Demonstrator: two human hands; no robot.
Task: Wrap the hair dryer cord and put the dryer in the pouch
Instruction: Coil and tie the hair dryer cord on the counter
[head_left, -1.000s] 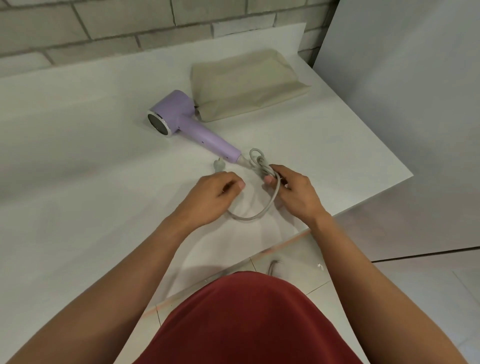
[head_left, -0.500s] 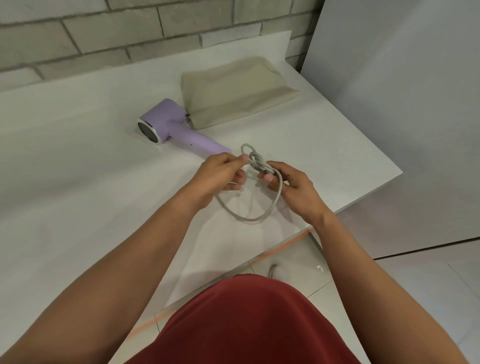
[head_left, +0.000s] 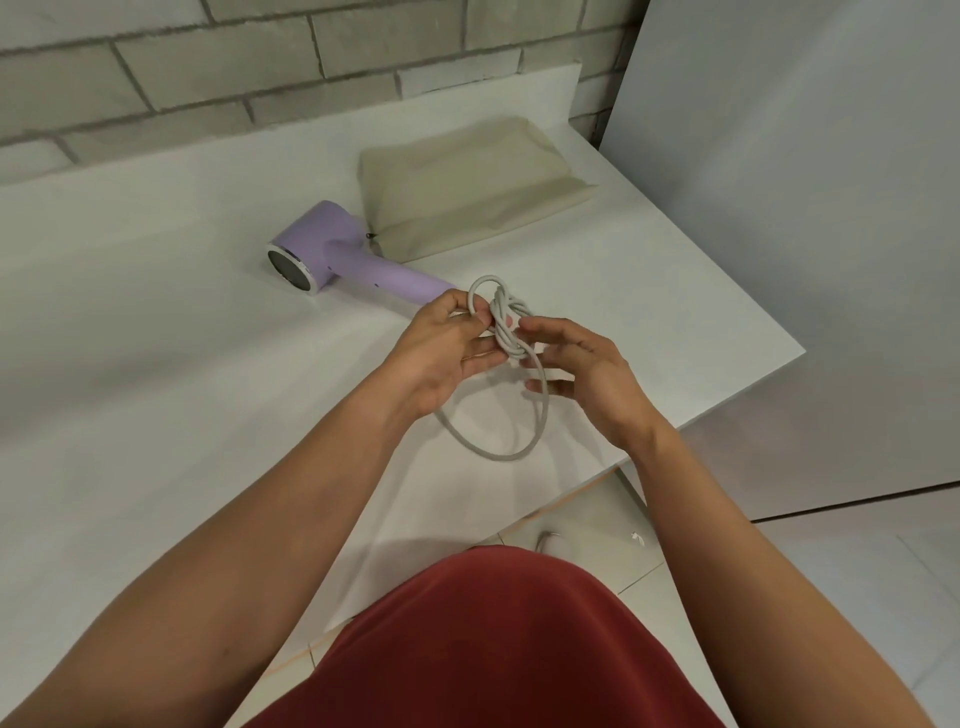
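A lilac hair dryer (head_left: 332, 254) lies on its side on the white table (head_left: 156, 364), handle pointing toward me. Its grey cord (head_left: 506, 332) is bunched into small loops between my hands, and one large loop hangs down onto the table. My left hand (head_left: 447, 353) pinches the bundle at its upper left. My right hand (head_left: 587, 379) is beside the bundle with fingers spread, fingertips touching the large loop. The beige fabric pouch (head_left: 467, 187) lies flat behind the dryer, its opening facing the dryer's head. The plug is hidden.
A grey brick wall (head_left: 260, 78) runs behind the table. A pale panel (head_left: 805, 208) stands to the right. The table's front right edge (head_left: 727, 410) is close to my right wrist, with tiled floor below.
My left hand moved from the table up to the cord bundle and took hold of it. My right hand loosened its grip and spread its fingers. The camera view shifted slightly.
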